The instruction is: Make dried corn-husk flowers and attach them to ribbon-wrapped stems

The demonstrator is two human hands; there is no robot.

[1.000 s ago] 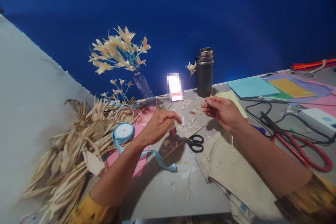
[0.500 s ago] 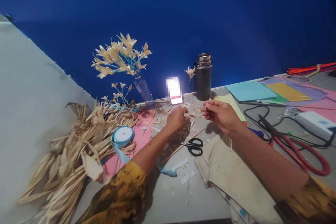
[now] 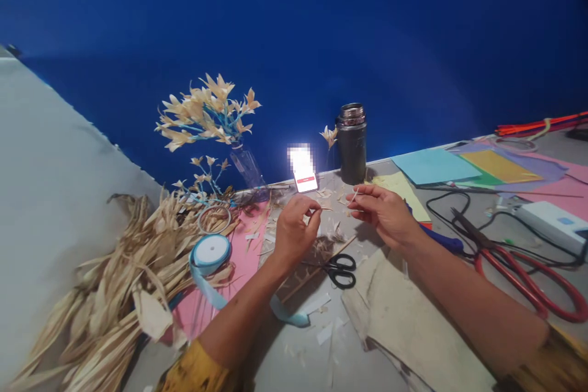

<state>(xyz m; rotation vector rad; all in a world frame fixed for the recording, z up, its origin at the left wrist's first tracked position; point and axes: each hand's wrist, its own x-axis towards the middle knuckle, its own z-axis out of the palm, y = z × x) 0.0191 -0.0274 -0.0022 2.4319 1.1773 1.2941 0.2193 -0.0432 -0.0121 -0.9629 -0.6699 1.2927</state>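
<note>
Two hands meet over the middle of the table, close together but not touching. The left hand [image 3: 296,229] pinches a thin pale sliver [image 3: 324,209] between thumb and forefinger; its long axis lies almost level and its free tip points toward the right hand [image 3: 383,211]. The right hand is loosely curled and pinches a second small pale piece [image 3: 354,194] at its fingertips, too small to say what it is exactly. Only a short gap separates the two pieces, and the sliver's tip lies slightly below the right fingertips.

Just below and between the hands lie the small black scissors [image 3: 340,267], handles toward the person, beside a long thin wooden stick [image 3: 316,266] that runs diagonally. Many dry, flat, cream-coloured scraps [image 3: 333,196] are scattered under the hands on the grey table [image 3: 294,355].

To the left of the left hand is a roll of light blue satin ribbon [image 3: 210,252], smooth and shiny, with a loose tail, on a pink sheet [image 3: 239,263]. Farther left lies a heap of dried husk leaves [image 3: 114,282], fibrous and curled. Beyond the left hand a clear bottle holds husk flowers on blue stems [image 3: 206,110]. Beyond the right hand a dark metal flask [image 3: 351,144] stands upright. To the right of the right hand are big red-handled shears [image 3: 528,275], black cables, and flat coloured paper sheets [image 3: 482,165]. Under the right forearm lies a rough beige cloth [image 3: 413,318].
</note>
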